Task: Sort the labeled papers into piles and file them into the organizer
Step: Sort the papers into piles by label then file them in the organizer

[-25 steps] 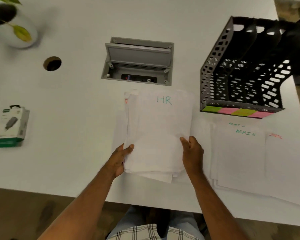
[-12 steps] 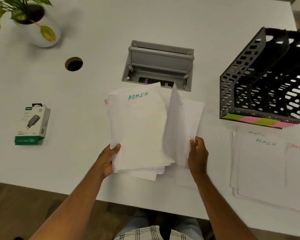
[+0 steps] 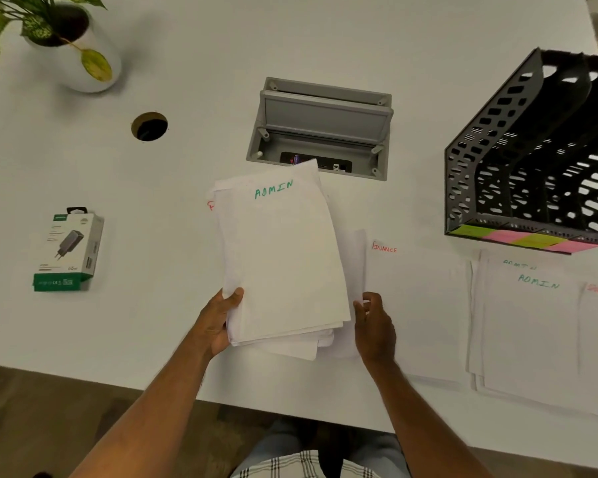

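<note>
A stack of papers (image 3: 283, 257), topped by an "ADMIN" sheet, was gripped at its lower left corner by the left hand (image 3: 218, 322) above the table (image 3: 187, 46). A single sheet (image 3: 358, 270) beside it seemed pinched by the right hand (image 3: 373, 326), though blur hid the contact. A "FINANCE" sheet (image 3: 415, 305) and an "ADMIN" pile (image 3: 529, 332) were laid flat before the organizer (image 3: 532, 160).

The bench (image 3: 325, 36) was white. The stack of papers (image 3: 283, 263) was white, its top sheet lettered in green. The organizer (image 3: 532, 160) was black with perforated walls, its front strip (image 3: 529, 240) alternating yellow-green and pink. The charger box (image 3: 68, 250) was white with a green base. The shirt (image 3: 304, 465) was plaid.
</note>
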`<action>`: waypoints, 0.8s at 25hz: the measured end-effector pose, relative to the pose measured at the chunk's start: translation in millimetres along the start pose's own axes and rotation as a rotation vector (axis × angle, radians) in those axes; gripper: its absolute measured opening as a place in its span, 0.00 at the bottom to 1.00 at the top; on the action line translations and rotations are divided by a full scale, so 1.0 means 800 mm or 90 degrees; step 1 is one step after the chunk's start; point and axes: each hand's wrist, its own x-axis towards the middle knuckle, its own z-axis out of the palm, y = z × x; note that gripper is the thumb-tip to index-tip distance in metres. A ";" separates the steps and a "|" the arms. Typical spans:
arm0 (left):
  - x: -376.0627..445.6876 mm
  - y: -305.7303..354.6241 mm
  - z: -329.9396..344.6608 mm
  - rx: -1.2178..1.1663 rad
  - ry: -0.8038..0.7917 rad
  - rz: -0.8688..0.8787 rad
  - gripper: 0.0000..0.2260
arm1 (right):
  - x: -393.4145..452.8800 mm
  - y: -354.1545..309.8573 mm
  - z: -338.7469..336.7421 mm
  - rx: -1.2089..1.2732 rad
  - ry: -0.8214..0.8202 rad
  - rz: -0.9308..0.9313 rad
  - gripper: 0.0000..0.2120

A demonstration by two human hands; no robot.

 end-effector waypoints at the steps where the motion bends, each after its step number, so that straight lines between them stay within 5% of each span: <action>1: 0.000 -0.003 0.003 0.017 -0.005 -0.001 0.15 | 0.001 -0.002 -0.003 0.005 -0.002 -0.004 0.15; 4: 0.001 -0.012 0.014 0.077 -0.003 -0.011 0.16 | 0.015 -0.005 -0.021 0.133 0.081 0.058 0.12; 7: 0.001 -0.025 0.026 0.101 -0.025 -0.028 0.16 | 0.029 -0.018 -0.043 0.370 -0.044 0.182 0.08; 9: -0.001 -0.033 0.037 0.097 -0.039 -0.037 0.16 | 0.030 -0.024 -0.052 0.289 -0.116 0.153 0.14; 20: -0.001 -0.081 0.108 0.136 -0.052 -0.058 0.20 | 0.025 0.052 -0.110 0.145 0.017 0.076 0.12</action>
